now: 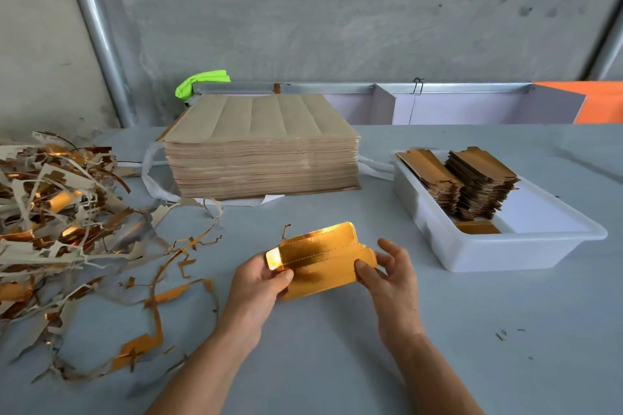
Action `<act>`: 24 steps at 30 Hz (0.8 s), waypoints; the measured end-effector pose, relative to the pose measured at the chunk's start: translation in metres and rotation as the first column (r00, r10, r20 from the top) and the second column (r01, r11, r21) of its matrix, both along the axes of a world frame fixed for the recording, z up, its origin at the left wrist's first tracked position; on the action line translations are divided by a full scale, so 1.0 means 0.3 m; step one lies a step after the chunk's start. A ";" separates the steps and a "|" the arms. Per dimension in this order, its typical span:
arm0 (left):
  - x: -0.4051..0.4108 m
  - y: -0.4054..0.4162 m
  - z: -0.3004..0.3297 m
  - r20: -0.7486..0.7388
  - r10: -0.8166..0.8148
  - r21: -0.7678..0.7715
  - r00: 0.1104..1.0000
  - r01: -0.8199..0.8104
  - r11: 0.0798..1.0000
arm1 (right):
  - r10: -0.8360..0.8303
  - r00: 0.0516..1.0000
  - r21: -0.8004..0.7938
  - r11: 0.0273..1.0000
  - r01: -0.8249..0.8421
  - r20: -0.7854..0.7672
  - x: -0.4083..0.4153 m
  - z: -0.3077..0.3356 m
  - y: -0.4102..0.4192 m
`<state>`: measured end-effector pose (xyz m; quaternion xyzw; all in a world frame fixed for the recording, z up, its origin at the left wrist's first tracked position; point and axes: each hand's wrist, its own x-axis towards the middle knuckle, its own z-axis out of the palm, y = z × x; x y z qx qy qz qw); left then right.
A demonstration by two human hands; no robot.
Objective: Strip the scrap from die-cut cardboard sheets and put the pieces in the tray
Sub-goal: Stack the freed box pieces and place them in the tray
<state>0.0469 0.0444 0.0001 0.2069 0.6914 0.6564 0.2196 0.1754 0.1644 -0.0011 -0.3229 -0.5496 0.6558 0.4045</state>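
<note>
A small stack of gold foil die-cut pieces (322, 258) is held just above the table in front of me. My left hand (259, 283) grips its left end, thumb on top. My right hand (391, 274) pinches its right end with thumb and fingers. A white plastic tray (526, 248) stands to the right, with two piles of stripped pieces (472, 184) inside and one gold piece (477, 227) lying flat near its front. A tall stack of brown die-cut cardboard sheets (261, 148) sits at the back centre.
A heap of torn scrap strips (54, 209), white and gold, covers the table's left side, with loose gold scrap (158, 300) trailing toward the centre. White strapping (151, 178) lies around the sheet stack. A green cloth (202, 81) and a metal rail (337, 87) run along the back.
</note>
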 end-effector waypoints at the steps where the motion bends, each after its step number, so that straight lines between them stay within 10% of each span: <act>1: 0.009 0.008 0.011 0.044 0.025 0.011 0.999 -0.026 1.000 | 0.006 0.999 -0.100 0.995 -0.011 -0.051 0.003 0.008 -0.001; 8: 0.119 0.078 0.081 0.259 0.036 0.076 0.965 -0.057 0.995 | 0.116 0.987 -0.323 0.935 -0.148 -0.115 0.017 0.081 -0.053; 24: 0.195 0.357 0.301 0.149 -0.115 0.086 0.982 0.103 0.991 | -0.015 0.997 -0.333 0.943 -0.009 -0.069 0.215 0.321 0.254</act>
